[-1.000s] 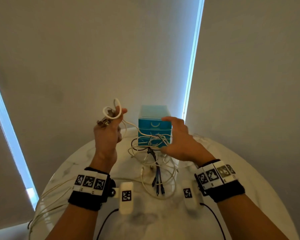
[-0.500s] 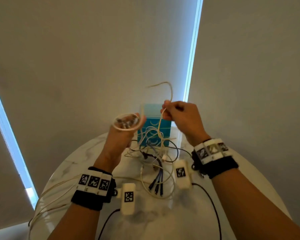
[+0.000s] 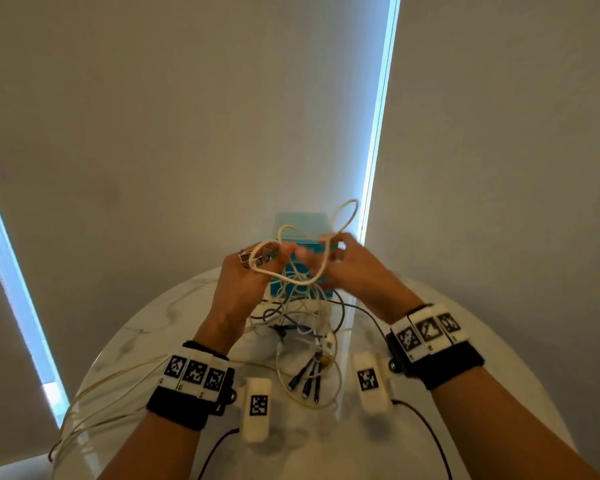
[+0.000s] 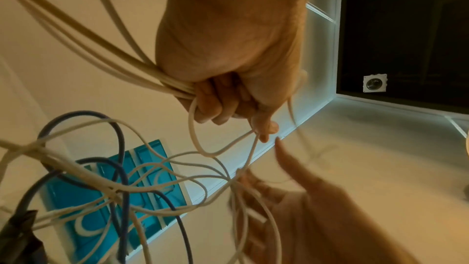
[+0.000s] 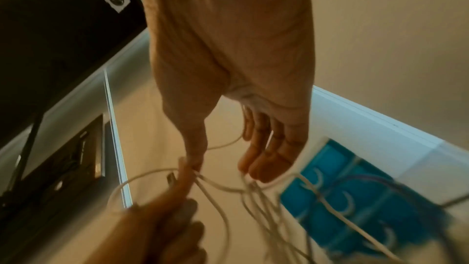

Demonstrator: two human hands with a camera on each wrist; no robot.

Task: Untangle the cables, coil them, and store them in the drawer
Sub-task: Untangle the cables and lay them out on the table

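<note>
Left hand (image 3: 246, 278): raised above the middle of the table (image 3: 125, 344), forearm angled up and inward. Fingers curled into a fist round several turns of the white cable (image 3: 312, 275); thumb and forefinger pinch one strand at the fist's end. Metal plugs (image 3: 253, 258) show at the knuckles.

Right hand (image 3: 357, 268): raised level with the left, nearly touching it, blurred. Thumb pinches a strand of the same white cable against a fingertip; the other fingers (image 5: 266, 160) hang loosely extended, close together. A loop of the cable stands above both hands.

Cable tangle (image 3: 302, 327): white and dark blue cables in a knotted heap at the table's middle, strands rising to both hands. Three dark plugs (image 3: 307, 382) lie toward the near edge. Further pale cables (image 3: 94, 393) trail over the left edge.

Drawer unit (image 3: 300, 223): blue, stacked drawers with white curved handles, at the far edge behind the hands. Whether any drawer stands ajar cannot be told.
</note>
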